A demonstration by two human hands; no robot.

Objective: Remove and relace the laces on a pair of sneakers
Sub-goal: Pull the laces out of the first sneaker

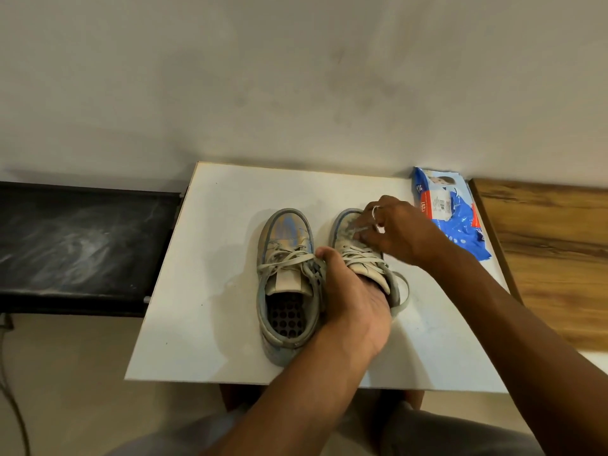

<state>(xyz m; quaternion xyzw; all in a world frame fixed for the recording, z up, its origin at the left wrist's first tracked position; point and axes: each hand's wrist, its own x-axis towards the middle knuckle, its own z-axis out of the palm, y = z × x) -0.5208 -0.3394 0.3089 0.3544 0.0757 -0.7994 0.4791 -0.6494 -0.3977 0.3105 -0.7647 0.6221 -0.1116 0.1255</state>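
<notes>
Two worn grey-and-white sneakers stand side by side on a white board (197, 324), toes pointing away from me. The left sneaker (286, 284) is laced, its opening showing a dark perforated insole. My left hand (352, 301) grips the right sneaker (348, 232) around its collar and tongue, covering the opening. My right hand (394, 228), with a ring on one finger, pinches the white lace (358, 253) near the lowest eyelets by the toe. The lace crosses the tongue in several rows.
A blue and white wipes packet (454, 209) lies at the board's far right corner. A dark bench surface (72, 245) lies to the left, a wooden surface (552, 245) to the right. A pale wall rises behind. My knees are below the board's near edge.
</notes>
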